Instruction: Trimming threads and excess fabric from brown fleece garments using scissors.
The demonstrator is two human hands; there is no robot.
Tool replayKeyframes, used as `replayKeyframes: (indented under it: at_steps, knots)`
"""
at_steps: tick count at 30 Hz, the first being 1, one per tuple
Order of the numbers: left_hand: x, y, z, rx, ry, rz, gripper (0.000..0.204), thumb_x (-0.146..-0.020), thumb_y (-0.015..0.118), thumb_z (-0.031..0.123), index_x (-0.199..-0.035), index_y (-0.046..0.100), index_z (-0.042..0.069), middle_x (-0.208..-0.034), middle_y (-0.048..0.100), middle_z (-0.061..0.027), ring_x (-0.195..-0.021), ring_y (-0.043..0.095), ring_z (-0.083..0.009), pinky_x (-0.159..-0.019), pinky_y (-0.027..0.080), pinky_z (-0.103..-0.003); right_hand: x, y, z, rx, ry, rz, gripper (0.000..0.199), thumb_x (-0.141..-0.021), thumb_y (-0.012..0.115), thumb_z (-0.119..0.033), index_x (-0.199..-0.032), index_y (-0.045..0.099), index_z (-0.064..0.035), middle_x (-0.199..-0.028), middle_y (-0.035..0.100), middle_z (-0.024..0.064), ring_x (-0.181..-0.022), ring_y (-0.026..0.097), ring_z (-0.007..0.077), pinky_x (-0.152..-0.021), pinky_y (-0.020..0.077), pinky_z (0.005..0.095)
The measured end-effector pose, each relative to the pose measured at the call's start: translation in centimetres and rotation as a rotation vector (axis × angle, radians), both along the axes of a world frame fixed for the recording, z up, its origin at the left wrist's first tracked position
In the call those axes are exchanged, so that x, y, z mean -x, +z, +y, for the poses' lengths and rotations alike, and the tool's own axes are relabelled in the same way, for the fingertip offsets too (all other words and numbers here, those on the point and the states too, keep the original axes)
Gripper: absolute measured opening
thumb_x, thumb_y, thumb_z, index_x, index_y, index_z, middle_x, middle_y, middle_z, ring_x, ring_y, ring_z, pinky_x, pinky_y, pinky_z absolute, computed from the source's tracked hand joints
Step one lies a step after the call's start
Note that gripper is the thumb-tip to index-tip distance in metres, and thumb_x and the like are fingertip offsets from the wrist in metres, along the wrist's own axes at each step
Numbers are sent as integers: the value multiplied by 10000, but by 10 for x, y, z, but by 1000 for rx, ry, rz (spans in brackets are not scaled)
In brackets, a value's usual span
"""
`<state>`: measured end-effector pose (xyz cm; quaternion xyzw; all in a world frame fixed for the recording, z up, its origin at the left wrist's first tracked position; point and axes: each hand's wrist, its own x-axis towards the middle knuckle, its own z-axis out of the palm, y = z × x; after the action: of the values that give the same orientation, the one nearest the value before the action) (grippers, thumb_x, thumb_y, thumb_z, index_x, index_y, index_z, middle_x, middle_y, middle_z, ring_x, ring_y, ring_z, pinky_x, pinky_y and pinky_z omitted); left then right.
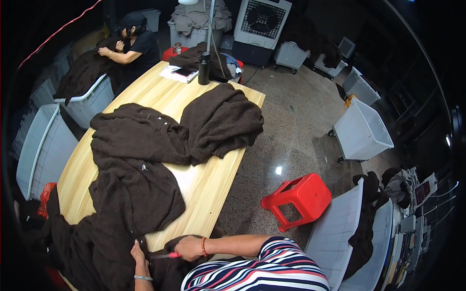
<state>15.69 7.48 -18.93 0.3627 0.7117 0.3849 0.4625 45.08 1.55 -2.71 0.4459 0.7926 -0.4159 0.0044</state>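
Left hand flat, pinning the dark brown knit garment at lower-left table edge, right hand closed on red-handled snips — looks like thread trimming underway — next cut likely needs fabric held taut.

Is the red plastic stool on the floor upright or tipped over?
Tipped over: the red stool lies on its side on the floor, legs pointing sideways toward the wooden table.
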Motion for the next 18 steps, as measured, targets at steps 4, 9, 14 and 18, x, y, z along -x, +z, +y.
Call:
replayKeyframes:
  at_steps: [4,9,14,18]
  knots:
    - [-27,72,-9,39,-493,349,285,-838,684,288,-872,636,9,-767,630,-81,-698,600,-191,-654,487,-341,-9,-9,8,-59,-233,42,210,-749,578,-167,-936,654,-108,-773,668,167,-738,656,364,-648,508,471]
    - [-53,123,-38,-192,-828,1190,469,-677,776,282,-1061,592,84,-990,554,-115,-979,518,-286,-800,400,-421,-34,13,10,-165,-244,-41,169,-820,595,-204,-947,600,-93,-711,649,191,-692,656,361,-630,513,481]
    - [-22,77,-54,-212,-601,881,139,-773,645,117,-885,642,35,-864,600,-152,-853,595,-331,-769,476,-433,-24,12,-6,-135,68,-27,183,-826,586,-215,-894,602,-46,-694,647,201,-686,657,369,-638,519,464]
    - [-37,89,-50,-191,-424,570,150,-786,647,116,-891,655,10,-861,641,-175,-813,637,-336,-738,497,-415,-19,24,-9,-55,102,-58,193,-838,589,-249,-892,602,-65,-719,650,203,-722,652,375,-658,514,472]
